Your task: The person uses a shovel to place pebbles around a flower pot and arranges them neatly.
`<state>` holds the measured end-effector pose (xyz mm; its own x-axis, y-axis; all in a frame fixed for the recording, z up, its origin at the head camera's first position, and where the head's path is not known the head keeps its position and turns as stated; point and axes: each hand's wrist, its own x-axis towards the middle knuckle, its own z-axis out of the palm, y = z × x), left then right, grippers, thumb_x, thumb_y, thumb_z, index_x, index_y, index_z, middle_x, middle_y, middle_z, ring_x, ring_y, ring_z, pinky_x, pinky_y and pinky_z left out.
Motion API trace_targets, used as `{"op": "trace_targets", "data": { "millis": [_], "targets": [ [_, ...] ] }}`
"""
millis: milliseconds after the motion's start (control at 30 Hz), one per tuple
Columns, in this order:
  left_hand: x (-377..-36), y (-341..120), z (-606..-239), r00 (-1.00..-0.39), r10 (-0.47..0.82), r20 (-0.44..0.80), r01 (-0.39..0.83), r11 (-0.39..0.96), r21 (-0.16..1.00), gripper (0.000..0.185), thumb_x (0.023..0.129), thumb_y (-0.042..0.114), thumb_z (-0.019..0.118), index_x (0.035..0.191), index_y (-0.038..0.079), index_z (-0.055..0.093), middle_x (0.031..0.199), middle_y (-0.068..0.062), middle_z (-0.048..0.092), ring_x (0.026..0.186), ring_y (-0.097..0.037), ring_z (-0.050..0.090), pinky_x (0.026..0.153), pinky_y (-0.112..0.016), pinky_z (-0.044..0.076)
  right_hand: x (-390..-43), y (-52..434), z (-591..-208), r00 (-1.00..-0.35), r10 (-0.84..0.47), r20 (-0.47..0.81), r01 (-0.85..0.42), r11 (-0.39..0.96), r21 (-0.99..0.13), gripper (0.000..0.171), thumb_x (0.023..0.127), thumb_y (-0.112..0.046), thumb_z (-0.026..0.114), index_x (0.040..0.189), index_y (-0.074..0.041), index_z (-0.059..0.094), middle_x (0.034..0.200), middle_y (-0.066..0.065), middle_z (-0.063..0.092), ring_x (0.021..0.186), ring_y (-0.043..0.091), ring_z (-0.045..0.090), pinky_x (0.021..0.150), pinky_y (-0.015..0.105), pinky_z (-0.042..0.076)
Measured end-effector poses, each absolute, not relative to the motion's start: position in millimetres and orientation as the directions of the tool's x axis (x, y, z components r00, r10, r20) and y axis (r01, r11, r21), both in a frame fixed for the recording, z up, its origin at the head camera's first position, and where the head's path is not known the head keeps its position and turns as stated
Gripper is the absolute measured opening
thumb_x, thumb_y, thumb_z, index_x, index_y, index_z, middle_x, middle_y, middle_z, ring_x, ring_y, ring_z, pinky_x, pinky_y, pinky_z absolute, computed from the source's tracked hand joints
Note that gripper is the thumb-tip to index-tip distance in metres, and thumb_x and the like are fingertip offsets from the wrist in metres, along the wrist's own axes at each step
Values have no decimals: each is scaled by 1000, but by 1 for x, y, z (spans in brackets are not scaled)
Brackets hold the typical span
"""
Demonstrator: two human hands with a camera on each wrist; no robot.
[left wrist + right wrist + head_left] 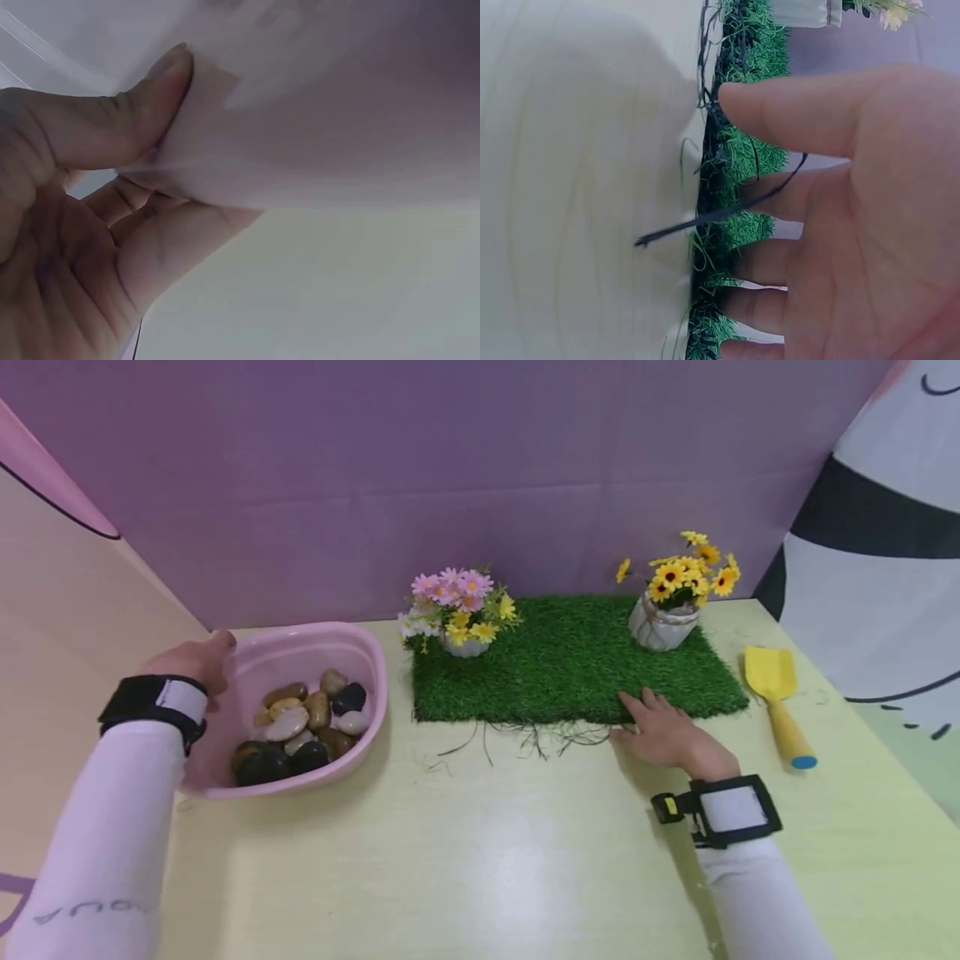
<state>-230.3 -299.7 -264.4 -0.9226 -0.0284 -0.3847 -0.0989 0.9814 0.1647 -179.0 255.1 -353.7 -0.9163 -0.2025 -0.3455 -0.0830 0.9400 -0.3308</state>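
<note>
Beyond our pale surface (450,843) stands a purple backdrop (480,460). At left, our left grip (197,660) pinches the pink basin (352,658); our right grip (667,731), fingers spread, touches the near edge of the turf (562,668). The pink-flowered pot (465,647) and yellow-flowered pot (662,625) seem already placed atop it; stones (288,722) remain in the basin.

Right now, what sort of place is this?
Perhaps an indoor play or craft corner, judging by the artificial-looking grass mat, the pink tub of stones and the yellow shovel.
</note>
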Motion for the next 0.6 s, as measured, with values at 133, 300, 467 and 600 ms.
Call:
{"op": "trace_targets", "data": {
  "millis": [133,300,467,600],
  "targets": [
    [-231,-302,-267,-925,-18,-381,-77,987,140,58,88,-2,51,138,0,22,87,-23,64,78,-40,56,59,-40,48,-178,256,-353,-910,-209,-359,-71,930,-362,75,103,-41,44,155,3,14,155,42,-1,142,62,2,116,75,8],
    [-233,-308,-270,-921,-3,-389,-53,992,118,66,83,-3,64,137,-1,26,102,-34,59,84,-44,55,60,-43,50,-178,257,-354,-903,-221,-369,-68,921,-384,76,102,-41,44,155,4,13,154,43,-3,142,62,0,116,75,6],
    [-239,-314,-275,-921,33,-389,-5,995,96,68,79,1,73,133,1,32,102,-34,58,83,-43,55,59,-41,51,-179,259,-354,-901,-227,-370,-75,921,-383,75,103,-41,44,155,5,13,154,43,-2,142,62,0,115,76,6],
    [-239,-317,-275,-915,72,-396,30,993,112,73,75,3,75,134,3,32,101,-32,56,82,-41,54,59,-38,50,-179,259,-352,-899,-228,-373,-75,920,-384,75,103,-40,44,155,4,13,155,43,-2,142,62,0,114,77,7]
  ]
}}
